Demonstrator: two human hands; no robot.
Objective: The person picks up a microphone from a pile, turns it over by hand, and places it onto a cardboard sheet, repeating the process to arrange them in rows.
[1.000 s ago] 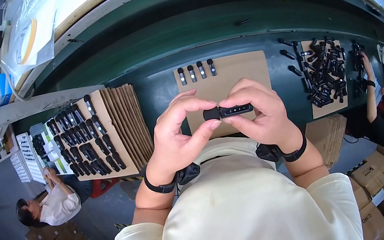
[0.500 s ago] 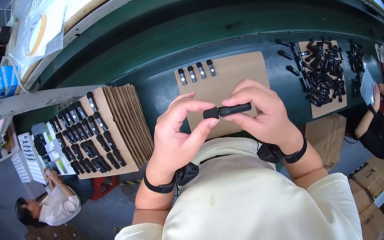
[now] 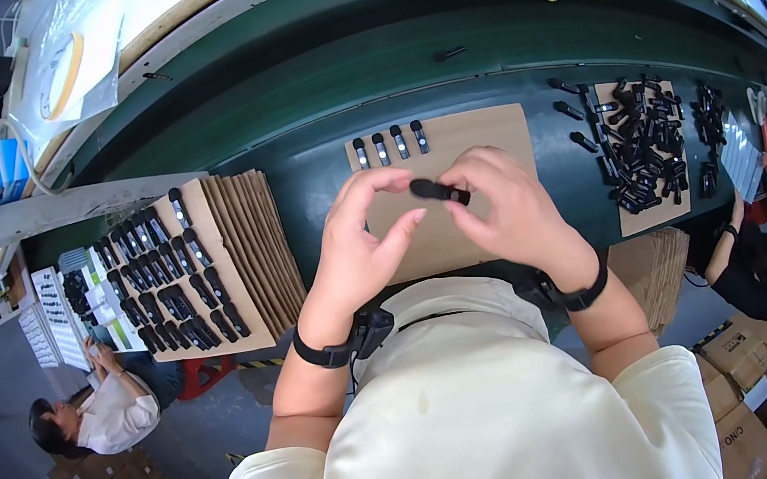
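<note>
Over the cardboard sheet in front of me, a small black microphone (image 3: 434, 190) with a rounded head hangs tilted, its head toward the left. My right hand (image 3: 513, 210) pinches its body end between thumb and fingers. My left hand (image 3: 364, 233) is at the head end, thumb and index finger apart with a gap between them; the index tip is close to the head. On the far left part of the cardboard sheet (image 3: 478, 137), several similar microphones (image 3: 400, 141) stand in a row, dark heads pointing away from me.
At left, rows of microphones (image 3: 176, 300) lie on a stack of cardboard sheets (image 3: 259, 250). A jumbled pile of microphones (image 3: 636, 141) covers another sheet at right. Beyond runs a green conveyor belt (image 3: 305, 70). A seated person (image 3: 113, 412) is at left; another person (image 3: 758, 263) works at right.
The microphone has gone from level to tilted and moved slightly away from me. My left thumb and finger have come off its head; my right hand keeps its hold.
</note>
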